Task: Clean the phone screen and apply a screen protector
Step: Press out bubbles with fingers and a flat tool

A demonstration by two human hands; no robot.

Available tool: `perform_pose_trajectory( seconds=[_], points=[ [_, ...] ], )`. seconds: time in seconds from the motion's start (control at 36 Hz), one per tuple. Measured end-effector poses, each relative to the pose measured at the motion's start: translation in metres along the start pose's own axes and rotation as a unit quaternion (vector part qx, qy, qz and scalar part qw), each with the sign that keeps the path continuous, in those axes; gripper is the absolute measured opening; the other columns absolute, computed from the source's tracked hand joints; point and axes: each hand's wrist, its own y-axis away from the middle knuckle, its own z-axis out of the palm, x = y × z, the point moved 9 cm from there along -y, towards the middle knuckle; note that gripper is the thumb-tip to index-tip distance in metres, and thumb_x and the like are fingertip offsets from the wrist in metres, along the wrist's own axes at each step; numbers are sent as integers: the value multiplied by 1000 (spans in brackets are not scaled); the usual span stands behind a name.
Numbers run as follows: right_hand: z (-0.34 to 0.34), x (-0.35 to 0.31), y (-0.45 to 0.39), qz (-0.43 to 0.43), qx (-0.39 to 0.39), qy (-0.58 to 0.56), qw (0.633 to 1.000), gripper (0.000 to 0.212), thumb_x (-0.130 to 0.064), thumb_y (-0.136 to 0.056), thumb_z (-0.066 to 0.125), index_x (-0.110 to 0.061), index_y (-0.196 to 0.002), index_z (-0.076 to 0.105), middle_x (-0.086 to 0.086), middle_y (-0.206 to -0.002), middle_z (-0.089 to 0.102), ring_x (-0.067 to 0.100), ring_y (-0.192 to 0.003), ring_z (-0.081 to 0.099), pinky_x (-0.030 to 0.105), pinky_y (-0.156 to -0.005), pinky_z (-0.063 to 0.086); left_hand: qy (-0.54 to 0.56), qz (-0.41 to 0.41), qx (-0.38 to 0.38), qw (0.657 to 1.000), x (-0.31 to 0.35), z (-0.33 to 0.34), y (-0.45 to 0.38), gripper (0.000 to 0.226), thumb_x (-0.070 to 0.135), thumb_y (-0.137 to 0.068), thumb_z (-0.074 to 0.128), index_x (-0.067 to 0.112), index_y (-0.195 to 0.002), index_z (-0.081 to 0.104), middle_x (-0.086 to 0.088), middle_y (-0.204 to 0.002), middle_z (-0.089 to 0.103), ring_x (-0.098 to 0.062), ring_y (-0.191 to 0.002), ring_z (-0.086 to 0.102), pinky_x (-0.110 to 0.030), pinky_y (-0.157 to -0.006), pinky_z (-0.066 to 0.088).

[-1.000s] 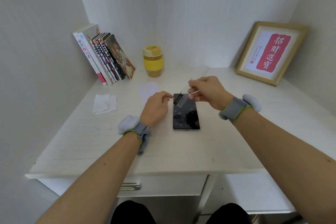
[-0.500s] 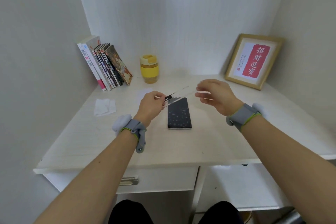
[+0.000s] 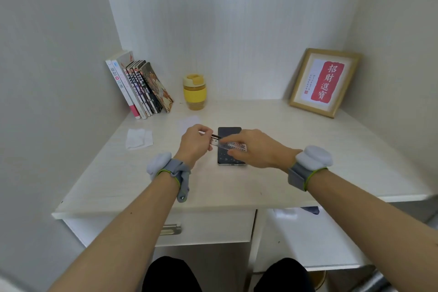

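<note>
A black phone [image 3: 228,132] lies face up in the middle of the white desk [image 3: 237,185], its screen speckled. Just above it hovers a clear screen protector [image 3: 227,146] with a dark tab at its left end. My left hand [image 3: 195,143] pinches that left end between thumb and fingers. My right hand [image 3: 254,147] reaches across the phone and holds the protector's right part, its fingers curled around the edge. The right hand hides the phone's right side.
A white wipe [image 3: 138,138] lies at the left of the desk, a thin clear sheet [image 3: 188,122] behind my left hand. Books [image 3: 139,87] lean at the back left, a yellow cup [image 3: 194,92] beside them, a framed picture [image 3: 324,82] at the back right. A drawer [image 3: 203,229] sits below.
The protector passed from my right hand's grip to my left hand's pinch. My right hand then came back left over the phone and took hold of the protector's right part.
</note>
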Motion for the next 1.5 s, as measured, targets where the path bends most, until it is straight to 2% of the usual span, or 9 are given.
perform_pose_trajectory(
  seconds=[0.14, 0.25, 0.39, 0.61, 0.75, 1.0, 1.17, 1.33, 1.5],
  points=[
    [9, 6, 15, 46, -56, 71, 995, 34, -28, -99, 47, -23, -130, 62, 7, -121, 63, 29, -106, 57, 32, -82, 42, -121, 8, -14, 992, -10, 3, 15, 25, 21, -96, 48, 11, -118, 55, -6, -107, 63, -28, -104, 60, -36, -91, 49],
    [13, 4, 29, 81, -80, 89, 990, 33, -28, -99, 46, -17, -123, 64, 11, -119, 64, 27, -84, 58, 30, -76, 45, -156, 15, -48, 987, -21, 12, 33, 31, 26, -91, 59, 11, -118, 55, 0, -96, 58, -22, -104, 58, -33, -92, 46],
    [16, -2, 39, 122, -74, 71, 987, 35, -24, -97, 44, -9, -121, 64, 14, -110, 64, 13, -50, 41, 26, -53, 40, -160, 32, -18, 986, -26, 14, 40, 30, 29, -88, 62, 11, -112, 60, -7, -104, 65, -26, -103, 60, -39, -95, 48],
    [13, -1, 49, 185, -59, 32, 981, 35, -23, -94, 47, -10, -122, 63, 13, -105, 60, 21, -49, 52, 32, -53, 58, -212, 22, 7, 977, -25, 20, 39, 31, 34, -88, 58, 16, -113, 60, -4, -111, 64, -27, -109, 56, -41, -97, 44],
    [20, -7, 43, 188, -67, 24, 980, 34, -26, -93, 47, -13, -121, 62, 9, -100, 55, 19, -52, 47, 28, -45, 47, -213, 18, 4, 977, -28, 22, 36, 25, 31, -88, 57, 22, -111, 61, 0, -112, 64, -25, -111, 56, -41, -99, 42],
    [33, 1, 18, 202, -61, 44, 977, 25, -24, -93, 45, -11, -105, 62, 15, -105, 60, 28, -74, 47, 31, -65, 42, -179, -3, -9, 984, -28, 21, 34, 24, 29, -86, 61, 22, -109, 64, 0, -111, 68, -25, -112, 59, -41, -102, 42],
    [21, -9, 33, 190, -106, 50, 975, 24, -24, -95, 46, -10, -109, 60, 4, -79, 43, 18, -52, 39, 26, -45, 34, -188, -18, -23, 982, -31, 22, 30, 34, 32, -86, 63, 21, -118, 59, 1, -114, 67, -25, -114, 57, -41, -104, 40],
    [24, -10, 20, 193, -109, 64, 973, 17, -21, -93, 45, -11, -100, 56, 8, -90, 47, 19, -54, 41, 26, -47, 36, -180, -32, -46, 982, -32, 24, 27, 36, 31, -85, 63, 25, -120, 60, 4, -113, 69, -24, -115, 58, -41, -105, 40],
    [31, -10, 11, 193, -95, 56, 975, 29, -23, -95, 44, -8, -115, 58, 12, -102, 51, 28, -72, 46, 32, -63, 44, -172, -36, -47, 983, -35, 24, 26, 36, 32, -82, 67, 24, -117, 62, 1, -113, 69, -25, -113, 59, -42, -104, 42]
  ],
)
